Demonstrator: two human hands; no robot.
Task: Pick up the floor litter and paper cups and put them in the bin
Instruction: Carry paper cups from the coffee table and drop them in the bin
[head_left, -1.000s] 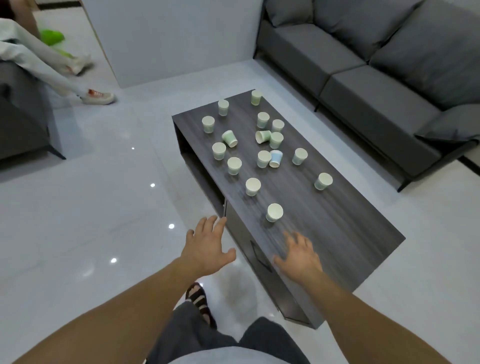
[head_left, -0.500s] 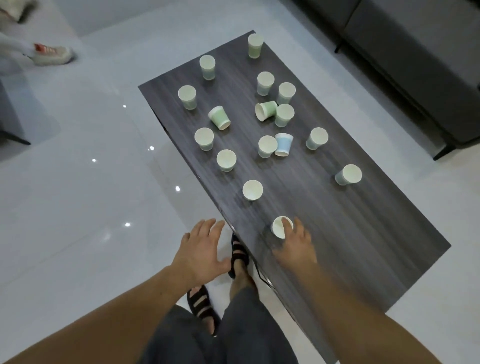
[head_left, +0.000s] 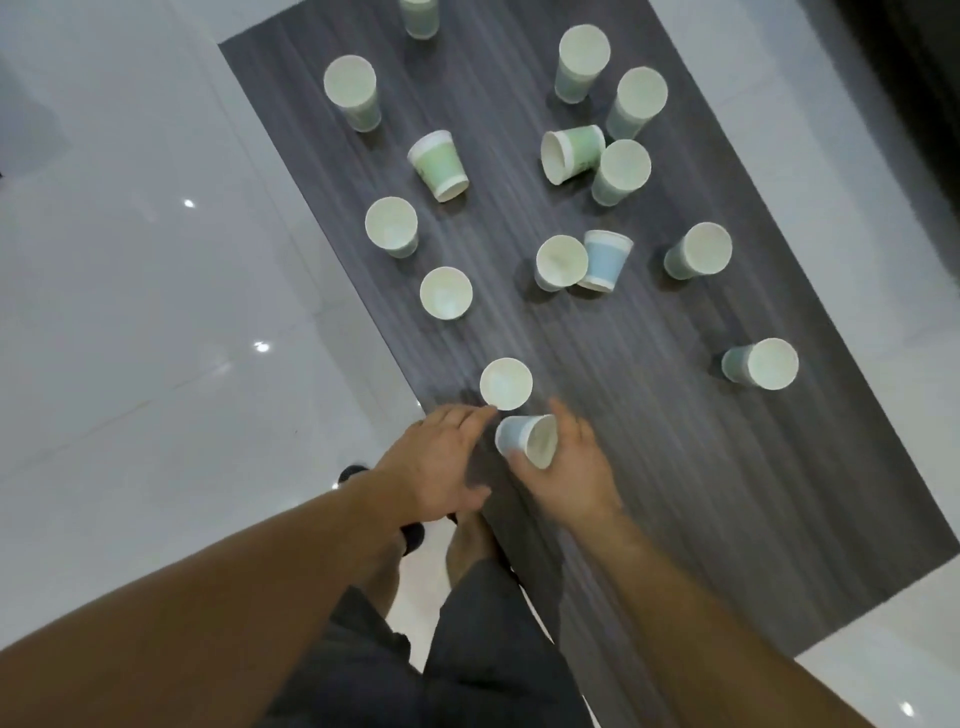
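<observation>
The right hand (head_left: 566, 467) grips a pale blue paper cup (head_left: 524, 439) between thumb and curled fingers, over the near edge of the dark wood-grain table (head_left: 675, 467). The cup is tilted, with its white rim and pale interior facing up and right. The left hand (head_left: 441, 462) is flat, fingers straight, holding nothing. Its fingertips are just beside an upright cup (head_left: 505, 383).

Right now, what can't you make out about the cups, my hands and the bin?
- Bin: outside the head view's frame entirely.
- Farthest cup: cut off by the top edge.
- Left hand: motion blur hides whether its fingertips touch the nearest upright cup.
- Right hand, its grip on the blue cup: the fingers behind it are hidden by the cup.
</observation>
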